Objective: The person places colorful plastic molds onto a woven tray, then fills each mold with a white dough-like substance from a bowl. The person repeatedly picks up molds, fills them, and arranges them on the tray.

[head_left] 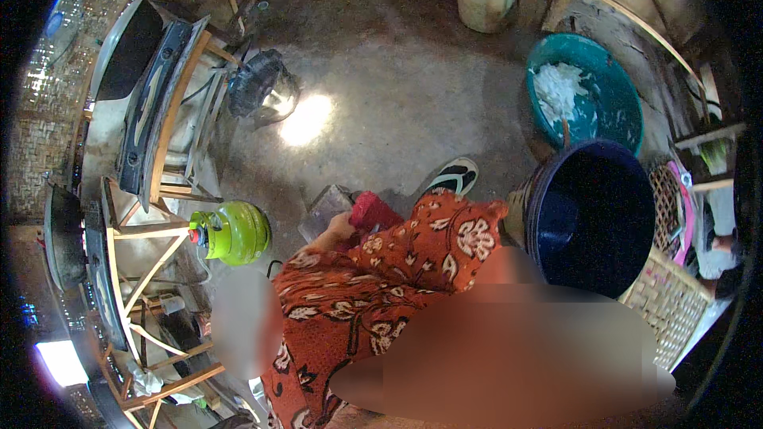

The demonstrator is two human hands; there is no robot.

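My left hand (342,228) is low in the middle, beside a crumpled red cloth (373,211) and seemingly touching it. Its fingers are small and partly hidden, so its grip does not show. Just beyond that hand is a grey block (324,210) on the floor. Orange-red patterned clothing (381,258) covers my lap and hides much around the hand. My right hand does not show; a large blurred patch covers the lower right. Past my knee, a black-and-white flip-flop (457,177) rests on the floor.
Right of me stands a deep dark-blue tub (556,226); beyond it, a teal basin (632,103) holds white shreds. A pale bucket (485,0) is at the back. Leftward are a green gas cylinder (238,233), a stove (147,119) on a wooden stand, and a blackened pot (258,83).
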